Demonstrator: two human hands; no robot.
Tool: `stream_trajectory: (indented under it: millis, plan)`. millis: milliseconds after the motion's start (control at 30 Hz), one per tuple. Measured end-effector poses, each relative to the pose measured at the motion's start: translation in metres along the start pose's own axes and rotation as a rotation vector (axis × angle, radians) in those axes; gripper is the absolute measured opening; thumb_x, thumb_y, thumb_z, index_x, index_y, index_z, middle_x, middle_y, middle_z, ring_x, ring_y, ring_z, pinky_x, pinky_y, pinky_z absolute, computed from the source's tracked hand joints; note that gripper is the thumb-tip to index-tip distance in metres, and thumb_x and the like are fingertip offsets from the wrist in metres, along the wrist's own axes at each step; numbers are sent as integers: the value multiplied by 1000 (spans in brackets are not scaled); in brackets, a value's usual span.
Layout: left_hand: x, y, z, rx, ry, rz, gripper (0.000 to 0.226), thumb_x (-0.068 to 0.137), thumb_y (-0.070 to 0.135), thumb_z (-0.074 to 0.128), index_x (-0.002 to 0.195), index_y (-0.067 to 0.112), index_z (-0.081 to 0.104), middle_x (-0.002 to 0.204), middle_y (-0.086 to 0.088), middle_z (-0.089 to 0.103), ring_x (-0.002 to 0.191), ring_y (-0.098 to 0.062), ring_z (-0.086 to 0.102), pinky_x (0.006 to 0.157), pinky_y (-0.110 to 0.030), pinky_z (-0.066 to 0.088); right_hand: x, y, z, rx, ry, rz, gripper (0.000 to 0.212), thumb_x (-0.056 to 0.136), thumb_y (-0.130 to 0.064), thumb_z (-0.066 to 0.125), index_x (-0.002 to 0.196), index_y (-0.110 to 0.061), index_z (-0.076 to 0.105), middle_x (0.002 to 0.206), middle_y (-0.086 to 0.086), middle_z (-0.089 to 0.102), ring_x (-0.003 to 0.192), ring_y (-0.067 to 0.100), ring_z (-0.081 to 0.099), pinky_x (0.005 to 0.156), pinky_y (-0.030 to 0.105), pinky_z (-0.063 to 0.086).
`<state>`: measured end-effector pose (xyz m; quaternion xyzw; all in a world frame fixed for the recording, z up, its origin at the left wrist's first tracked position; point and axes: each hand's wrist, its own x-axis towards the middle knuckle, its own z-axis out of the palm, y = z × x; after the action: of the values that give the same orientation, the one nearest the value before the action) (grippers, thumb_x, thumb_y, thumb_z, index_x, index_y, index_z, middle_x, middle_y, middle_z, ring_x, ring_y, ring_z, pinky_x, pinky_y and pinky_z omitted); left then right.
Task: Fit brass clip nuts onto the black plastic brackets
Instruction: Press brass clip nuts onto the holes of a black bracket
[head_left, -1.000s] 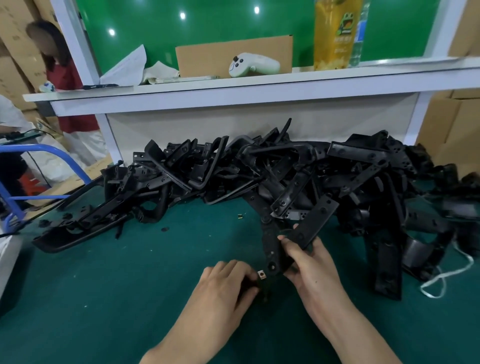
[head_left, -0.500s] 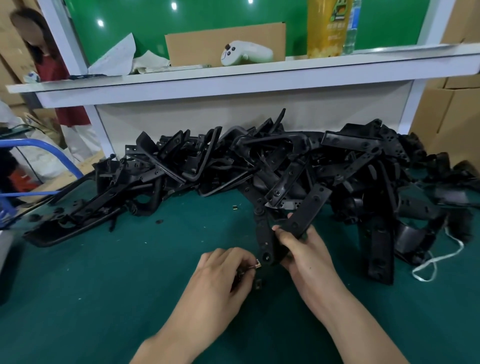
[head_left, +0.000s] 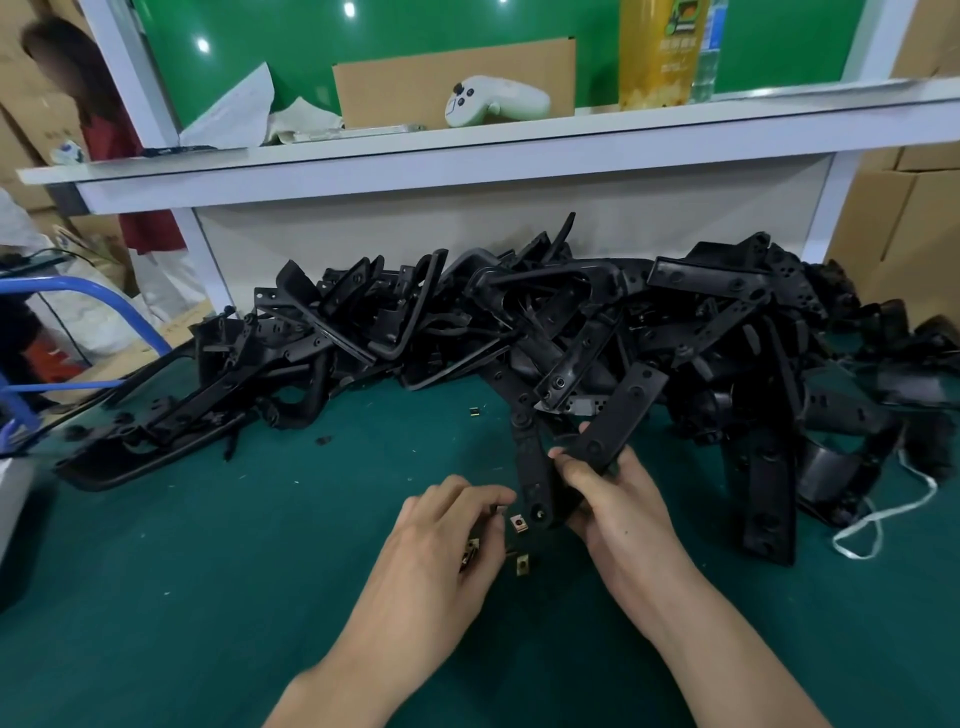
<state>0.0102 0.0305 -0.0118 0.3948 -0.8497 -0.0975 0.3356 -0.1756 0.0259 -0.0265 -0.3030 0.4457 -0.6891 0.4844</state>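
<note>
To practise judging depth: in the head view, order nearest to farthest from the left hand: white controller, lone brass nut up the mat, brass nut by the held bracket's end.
1. Brass nut by the bracket end, just right of the left hand.
2. Lone brass nut, up the mat.
3. White controller, on the shelf.

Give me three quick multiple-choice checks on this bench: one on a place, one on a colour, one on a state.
1. Where is the white game controller? A on the white shelf; B on the floor; C inside a box.
2. What colour is the felt mat on the table? A red; B dark green; C grey.
3. What is the right hand doing? A lying flat; B gripping a black plastic bracket; C holding a bottle.
Key: A, it lies on the shelf top; B, the bare cloth reads dark green; B, its fingers curl round the bracket's bar.
</note>
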Motion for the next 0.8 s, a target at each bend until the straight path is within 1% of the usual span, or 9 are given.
stream_trajectory:
  millis: [133, 200, 300, 467, 533, 600, 667, 700, 800]
  plan:
    - [0, -1, 2, -73, 10, -77, 18, 96, 44, 48, 112, 50, 51, 103, 30, 55, 101, -5, 53, 83, -13, 40, 0, 0, 0, 2, 8, 3, 16, 91, -11, 70, 105, -14, 62, 102, 3, 75, 100, 22, 72, 87, 42, 57]
    - [1, -1, 3, -158, 32, -150, 16, 93, 46, 50, 108, 53, 50, 105, 31, 58, 103, -3, 53, 78, -11, 41, 1, 0, 0, 8, 8, 8, 17, 91, -10, 69, 107, -13, 62, 103, 3, 75, 101, 22, 72, 87, 42, 57]
    - [4, 1, 2, -269, 72, -217, 15, 91, 48, 53, 102, 57, 51, 104, 30, 61, 93, -1, 59, 70, -14, 44, 0, 0, 0, 8, 5, 16, 17, 91, -10, 70, 106, -15, 63, 104, 3, 75, 102, 22, 72, 86, 43, 57]
    - [6, 4, 0, -378, 144, -262, 18, 94, 34, 62, 98, 51, 57, 99, 27, 66, 102, 2, 59, 77, -8, 42, 0, 0, 1, 19, 2, 22, 17, 91, -10, 69, 107, -12, 63, 102, 2, 75, 101, 22, 72, 80, 37, 57]
    - [7, 6, -1, -445, 171, -286, 21, 95, 29, 65, 98, 49, 59, 97, 25, 67, 99, 3, 60, 76, -5, 41, 0, -2, 2, 29, 2, 25, 17, 92, -9, 69, 107, -11, 63, 101, 2, 74, 101, 22, 72, 78, 36, 56]
    - [9, 7, -2, -543, 179, -324, 23, 95, 28, 66, 98, 50, 63, 94, 19, 69, 95, -2, 62, 76, -8, 44, -1, -4, 3, 48, 1, 28, 17, 92, -7, 68, 107, -14, 65, 96, 1, 74, 96, 19, 72, 74, 33, 57]
    - [10, 7, -2, -634, 172, -367, 21, 95, 30, 66, 100, 49, 67, 93, 12, 71, 93, -7, 64, 81, -16, 49, -2, -6, 4, 74, -10, 43, 23, 93, -5, 65, 111, -18, 65, 92, 0, 73, 92, 17, 72, 71, 32, 59]
    - [10, 8, -3, -675, 170, -386, 18, 94, 33, 67, 100, 49, 69, 92, 10, 72, 92, -9, 65, 83, -18, 51, -3, -7, 4, 93, -20, 58, 26, 94, -4, 64, 115, -19, 64, 93, 1, 73, 94, 18, 72, 73, 34, 60]
    - [13, 11, -5, -791, 173, -401, 19, 84, 45, 64, 100, 46, 73, 88, 8, 74, 86, -6, 67, 82, -14, 51, -3, -9, 5, 179, -43, 114, 27, 95, -2, 61, 118, -15, 66, 106, 11, 75, 101, 26, 73, 75, 39, 61]
